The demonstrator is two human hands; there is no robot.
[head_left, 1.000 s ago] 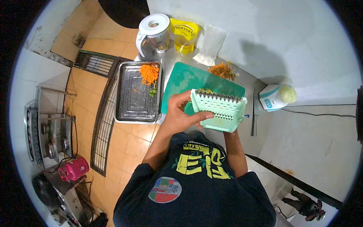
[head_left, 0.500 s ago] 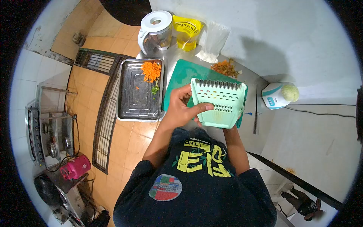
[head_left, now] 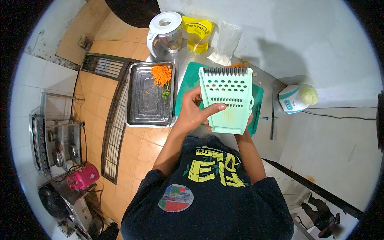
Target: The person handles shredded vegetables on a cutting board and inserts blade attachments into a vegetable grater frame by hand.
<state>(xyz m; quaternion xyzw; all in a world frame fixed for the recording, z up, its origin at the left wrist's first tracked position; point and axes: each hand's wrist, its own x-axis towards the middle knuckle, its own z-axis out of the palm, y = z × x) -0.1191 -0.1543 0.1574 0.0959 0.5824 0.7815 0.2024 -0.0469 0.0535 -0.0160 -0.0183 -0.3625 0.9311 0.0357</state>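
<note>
Pale green grater [head_left: 228,120] was at mid-frame, right of centre, held up over the green cutting board [head_left: 188,80], toothed strip [head_left: 225,72] toward the top of the frame. Left hand [head_left: 193,114] gripped it by the left edge: thumb flat across the front face near the small lower holes, other fingers wrapped round behind. Right hand [head_left: 250,119] was mostly hidden behind the right side — only a sliver showed, so its grip could not be told.

Handling, judged by looks: thin moulded plastic, so probably light for its size and fairly stiff, perhaps with some flex if squeezed across the open body. Smooth plain panels likely turned slippery with vegetable juice; there was a faint stain on the lower panel. Not very fragile, though a hard knock might crack it. Teeth and holes looked sharp — the real hazard. Best hold: plain side walls or the smooth lower panel, well below the toothed strip; the left thumb lay a bit close to the lower holes.

Metal tray [head_left: 146,106] sat left of the board, orange shreds [head_left: 161,75] in its upper right corner.
</note>
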